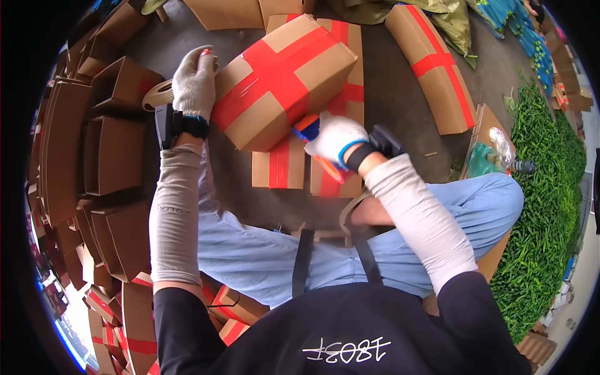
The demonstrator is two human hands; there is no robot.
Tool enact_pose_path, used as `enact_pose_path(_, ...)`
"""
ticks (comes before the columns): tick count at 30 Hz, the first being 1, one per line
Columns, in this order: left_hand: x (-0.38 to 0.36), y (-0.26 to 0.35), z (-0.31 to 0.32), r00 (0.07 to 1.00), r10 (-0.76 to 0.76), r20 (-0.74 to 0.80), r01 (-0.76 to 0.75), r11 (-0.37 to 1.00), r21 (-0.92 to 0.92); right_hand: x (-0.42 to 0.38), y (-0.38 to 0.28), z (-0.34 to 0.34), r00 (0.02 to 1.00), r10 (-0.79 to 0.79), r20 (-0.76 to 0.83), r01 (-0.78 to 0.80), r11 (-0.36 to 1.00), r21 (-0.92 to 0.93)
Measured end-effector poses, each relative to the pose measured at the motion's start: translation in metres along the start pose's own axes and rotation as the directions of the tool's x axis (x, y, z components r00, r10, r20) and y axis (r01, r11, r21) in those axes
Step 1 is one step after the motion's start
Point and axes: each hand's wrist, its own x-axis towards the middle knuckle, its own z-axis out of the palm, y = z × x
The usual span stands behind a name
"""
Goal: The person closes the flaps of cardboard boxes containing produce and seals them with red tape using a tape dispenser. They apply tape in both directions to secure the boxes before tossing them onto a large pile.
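Observation:
A cardboard box (pixel 325 72) with crossed red tape lies tilted on top of other taped boxes. My left hand (pixel 195 81), in a white knit glove, is at the box's left end with its fingers curled. A small red spot shows at the fingertips; what they hold, if anything, I cannot make out. Against the box's near side, my right hand (pixel 337 140), gloved in white with a blue cuff, is closed around a tape dispenser (pixel 307 128) in blue and orange. Red tape shows below that hand. Beneath the tilted box, a smaller taped box (pixel 261 170) shows in part.
A long taped box (pixel 431 69) lies on the floor at right. Open cardboard boxes (pixel 115 156) stack along the left. A pale tape roll (pixel 159 95) sits by my left wrist. Green leafy material (pixel 540 212) is heaped at right, near a clear bottle (pixel 502 145). My crossed legs are close in front.

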Motion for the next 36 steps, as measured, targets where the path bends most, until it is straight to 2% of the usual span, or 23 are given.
enact_pose_path(1,-0.003,-0.009,-0.001,0.990,-0.098,-0.106,0.078,0.982,-0.172,0.007,0.000,-0.017,0.984,-0.010,0.181,0.004,1.000,0.030)
enact_pose_path(2,-0.004,-0.027,-0.003,0.975,-0.045,-0.218,0.005,0.983,-0.184,0.013,0.000,-0.038,0.938,-0.026,0.345,0.005,0.998,0.060)
enact_pose_path(4,-0.008,-0.075,-0.009,0.918,-0.387,-0.083,0.299,0.815,-0.496,0.023,0.013,-0.047,0.902,-0.107,0.418,-0.031,0.951,0.308)
enact_pose_path(6,-0.041,-0.085,-0.011,0.831,-0.452,0.324,0.537,0.499,-0.680,0.006,0.021,-0.067,0.940,-0.064,0.336,0.027,0.993,0.113)
enact_pose_path(8,-0.079,-0.130,0.008,0.851,-0.476,0.222,0.502,0.613,-0.610,0.005,0.068,-0.085,0.953,-0.115,0.279,0.131,0.991,-0.038)
enact_pose_path(10,-0.114,-0.139,0.021,0.743,-0.596,0.304,0.646,0.521,-0.558,-0.001,0.107,-0.125,0.889,0.062,0.454,0.108,0.935,-0.339)
enact_pose_path(11,-0.127,-0.140,0.031,0.701,-0.612,0.365,0.641,0.317,-0.699,-0.004,0.133,-0.138,0.934,0.077,0.350,0.096,0.888,-0.450)
enact_pose_path(12,-0.130,-0.142,0.038,0.716,-0.616,0.330,0.609,0.318,-0.727,-0.005,0.152,-0.149,0.970,0.060,0.234,0.080,0.833,-0.548)
enact_pose_path(13,-0.133,-0.144,0.045,0.728,-0.619,0.294,0.575,0.319,-0.753,-0.004,0.152,-0.163,0.994,0.092,0.053,-0.051,0.852,-0.521)
enact_pose_path(14,-0.131,-0.138,0.045,0.692,-0.634,0.345,0.582,0.208,-0.786,-0.002,0.151,-0.175,0.987,0.113,-0.118,-0.156,0.869,-0.469)
enact_pose_path(15,-0.130,-0.130,0.045,0.653,-0.647,0.394,0.582,0.095,-0.808,0.017,0.175,-0.180,0.958,0.018,-0.286,-0.114,0.939,-0.323)
enact_pose_path(16,-0.134,-0.114,0.041,0.665,-0.608,0.435,0.636,0.154,-0.756,0.037,0.179,-0.176,0.879,-0.029,-0.477,-0.014,0.996,-0.087)
enact_pose_path(17,-0.140,-0.072,0.036,0.683,-0.580,0.444,0.623,0.144,-0.769,0.062,0.171,-0.177,0.891,-0.072,-0.448,0.184,0.960,0.213)
enact_pose_path(18,-0.139,-0.057,0.024,0.594,-0.732,0.334,0.710,0.282,-0.645,0.102,0.175,-0.164,0.836,-0.090,-0.541,0.360,0.834,0.417)
enact_pose_path(19,-0.146,-0.120,0.040,0.673,-0.734,0.096,0.718,0.616,-0.324,0.131,0.162,-0.147,0.821,-0.104,-0.562,0.435,0.752,0.496)
enact_pose_path(21,-0.143,-0.085,0.034,0.796,-0.599,0.088,0.568,0.690,-0.448,0.150,0.094,-0.121,0.805,-0.184,-0.564,0.491,0.739,0.461)
enact_pose_path(23,-0.148,-0.046,0.022,0.907,-0.390,0.160,0.386,0.618,-0.685,0.150,0.032,-0.092,0.789,-0.289,-0.543,0.553,0.719,0.421)
enact_pose_path(26,-0.191,0.003,0.023,0.967,-0.231,0.111,0.221,0.536,-0.815,0.098,-0.036,-0.078,0.746,-0.420,-0.516,0.642,0.661,0.389)
enact_pose_path(30,-0.251,0.048,0.001,0.974,-0.195,-0.114,0.016,0.563,-0.826,0.009,-0.129,-0.061,0.645,-0.577,-0.502,0.764,0.454,0.459)
enact_pose_path(32,-0.277,0.077,-0.050,0.979,-0.145,-0.143,-0.038,0.562,-0.826,-0.047,-0.183,-0.057,0.576,-0.648,-0.499,0.794,0.298,0.530)
enact_pose_path(34,-0.314,0.117,-0.116,0.935,-0.187,-0.301,-0.231,0.323,-0.918,-0.114,-0.235,-0.057,0.488,-0.706,-0.513,0.792,0.111,0.601)
enact_pose_path(35,-0.337,0.134,-0.160,0.899,-0.152,-0.411,-0.341,0.345,-0.874,-0.149,-0.262,-0.058,0.437,-0.735,-0.519,0.774,0.014,0.633)
enact_pose_path(36,-0.367,0.160,-0.218,0.830,0.018,-0.557,-0.486,0.515,-0.706,-0.192,-0.287,-0.065,0.372,-0.765,-0.526,0.741,-0.097,0.665)
